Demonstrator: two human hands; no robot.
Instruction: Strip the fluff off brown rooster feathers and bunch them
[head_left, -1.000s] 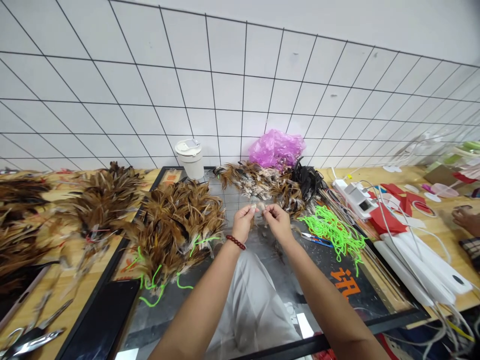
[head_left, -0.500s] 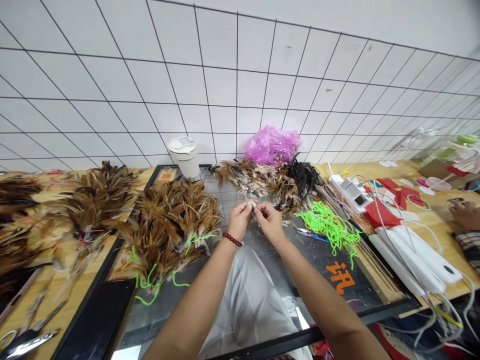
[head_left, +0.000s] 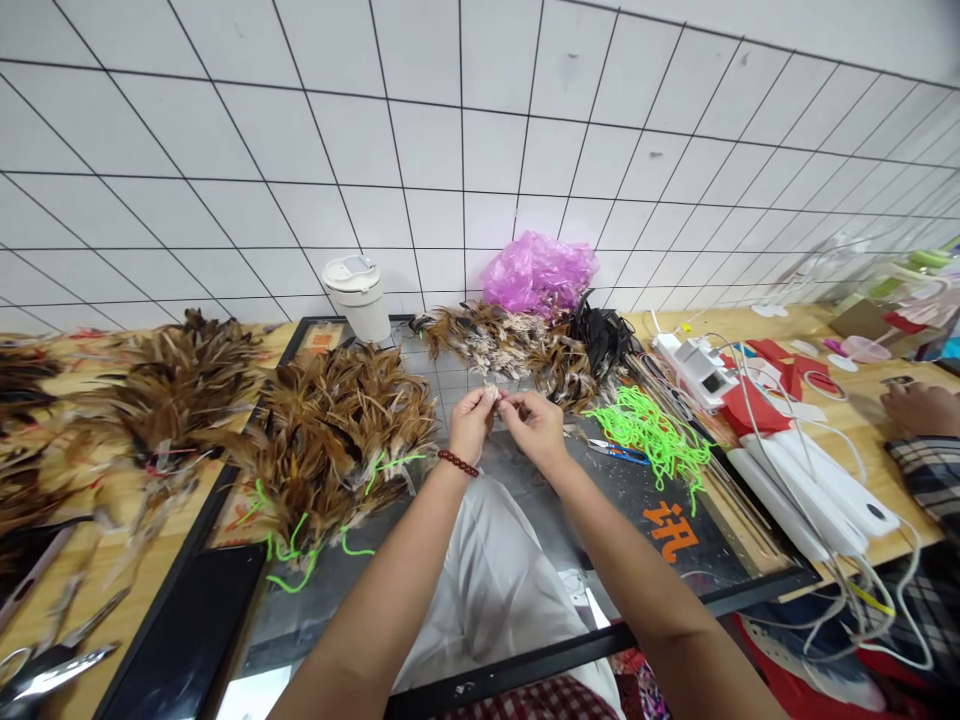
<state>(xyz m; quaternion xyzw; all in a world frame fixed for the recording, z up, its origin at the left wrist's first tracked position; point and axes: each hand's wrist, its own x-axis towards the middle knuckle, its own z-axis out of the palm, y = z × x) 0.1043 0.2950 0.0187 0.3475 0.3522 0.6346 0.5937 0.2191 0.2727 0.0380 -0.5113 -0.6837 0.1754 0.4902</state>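
My left hand (head_left: 468, 428), with a dark red bead bracelet (head_left: 457, 462) at the wrist, pinches the pale fluffy end of some feathers (head_left: 491, 393). Close beside it, my right hand (head_left: 535, 428) has thumb and fingers pressed together at the same feathers; how much it grips is partly hidden. To the left lies a large heap of brown feathers (head_left: 337, 420), with bright green string ends (head_left: 300, 565) at its edge. Behind my hands is a looser pile of brown and whitish feathers (head_left: 510, 340). A tangle of green string (head_left: 652, 435) and blue-handled snips (head_left: 619, 452) lie to the right.
A white lidded cup (head_left: 358, 297) and a pink plastic bag (head_left: 538, 270) stand by the tiled wall. Black feathers (head_left: 604, 335) lie beside the bag. At right are a power strip (head_left: 694, 368), cables and another person's hand (head_left: 919, 408). Scissors (head_left: 64, 665) lie lower left.
The view has shifted slightly, so most things sit a little further left and higher. My right fingers have moved slightly at the feathers; both hands stay close together.
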